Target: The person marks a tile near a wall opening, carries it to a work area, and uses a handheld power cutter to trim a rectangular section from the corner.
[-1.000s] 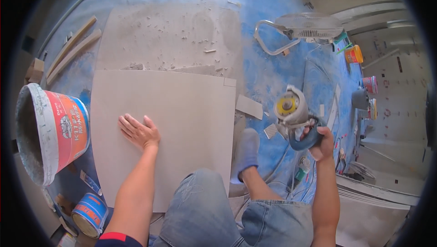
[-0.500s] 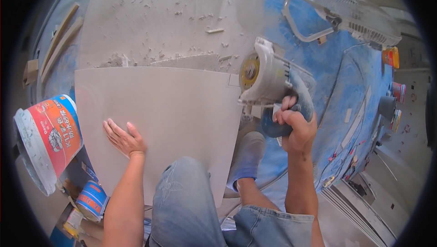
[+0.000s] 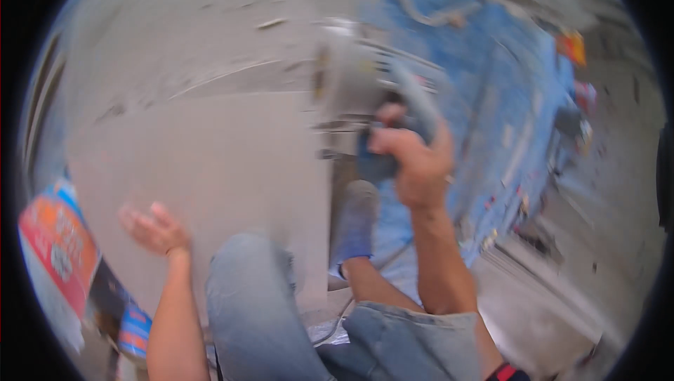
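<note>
A large pale, flat tile (image 3: 210, 149) lies in front of me, with my bent knee over its near part. My left hand (image 3: 156, 230) rests on the tile's left side, fingers stretched out and holding nothing. My right hand (image 3: 414, 160) is wrapped round the handle of a handheld circular saw (image 3: 358, 75), whose grey body and round disc are smeared by motion. The saw is at the tile's far right corner, its base close to the right edge. Blur hides whether the blade touches the tile.
Rubble lies on the grey slab (image 3: 175, 37) beyond the tile. A red and orange bucket (image 3: 67, 247) and a smaller blue can (image 3: 135, 330) stand at left. Blue sheeting (image 3: 484, 107) covers the floor at right, with a stack of panels (image 3: 540, 286) lower right. My foot (image 3: 358, 223) is beside the tile.
The whole view has shifted and blurred. The saw has come in from the right to the tile's far right corner. My left hand stays flat on the tile.
</note>
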Available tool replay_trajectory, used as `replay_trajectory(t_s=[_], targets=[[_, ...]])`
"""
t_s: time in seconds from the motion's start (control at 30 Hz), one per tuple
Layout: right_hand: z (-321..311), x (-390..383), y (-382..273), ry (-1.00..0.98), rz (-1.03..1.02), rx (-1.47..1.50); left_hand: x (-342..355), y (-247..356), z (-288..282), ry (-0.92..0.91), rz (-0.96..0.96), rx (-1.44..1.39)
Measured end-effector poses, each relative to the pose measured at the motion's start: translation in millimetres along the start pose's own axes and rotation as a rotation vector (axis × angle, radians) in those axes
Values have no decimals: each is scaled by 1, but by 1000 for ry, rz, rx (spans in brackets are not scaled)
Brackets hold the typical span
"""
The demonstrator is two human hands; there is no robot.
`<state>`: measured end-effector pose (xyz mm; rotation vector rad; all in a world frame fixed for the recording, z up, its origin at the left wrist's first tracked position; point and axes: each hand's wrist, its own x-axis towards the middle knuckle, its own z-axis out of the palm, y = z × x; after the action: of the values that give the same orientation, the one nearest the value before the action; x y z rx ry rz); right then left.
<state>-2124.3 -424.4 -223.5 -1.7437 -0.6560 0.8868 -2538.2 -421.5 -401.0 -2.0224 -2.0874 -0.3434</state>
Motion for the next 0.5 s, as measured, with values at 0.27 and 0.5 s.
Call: replay_trajectory(t_s=[0.27,0.5], targets=[[-26,-12,-8,85,160,195,-14,1,14,8,-28,74],[-40,-26,-17,125,167,204,-6,-20,24,82,8,80]])
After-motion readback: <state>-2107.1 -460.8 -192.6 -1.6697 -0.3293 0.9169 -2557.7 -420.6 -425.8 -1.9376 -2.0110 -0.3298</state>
